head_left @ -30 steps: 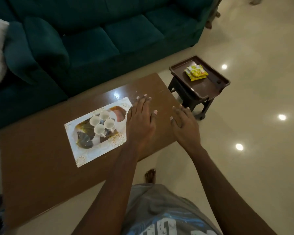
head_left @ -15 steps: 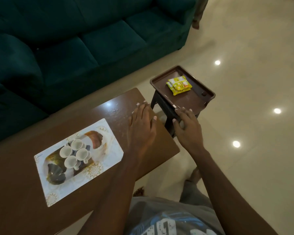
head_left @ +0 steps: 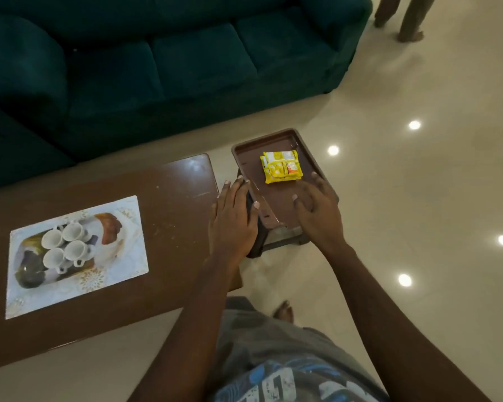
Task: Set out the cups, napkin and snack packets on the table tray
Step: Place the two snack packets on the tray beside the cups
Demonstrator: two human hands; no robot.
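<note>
I see yellow packets [head_left: 281,167] stacked in the brown tray [head_left: 242,153], just off the table [head_left: 172,204] end. Left hand [head_left: 233,219] and right hand [head_left: 317,213] lie flat at its near edge, fingers straight, holding nothing. Four white cups [head_left: 66,245] stand on a printed white tray [head_left: 122,274] on the table. A green sofa [head_left: 157,68] sits behind on a glossy floor [head_left: 418,198].

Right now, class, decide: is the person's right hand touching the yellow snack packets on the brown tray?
Apart. The head view shows a strip of bare brown tray between the fingertips of the right hand and the snack packets.
</note>
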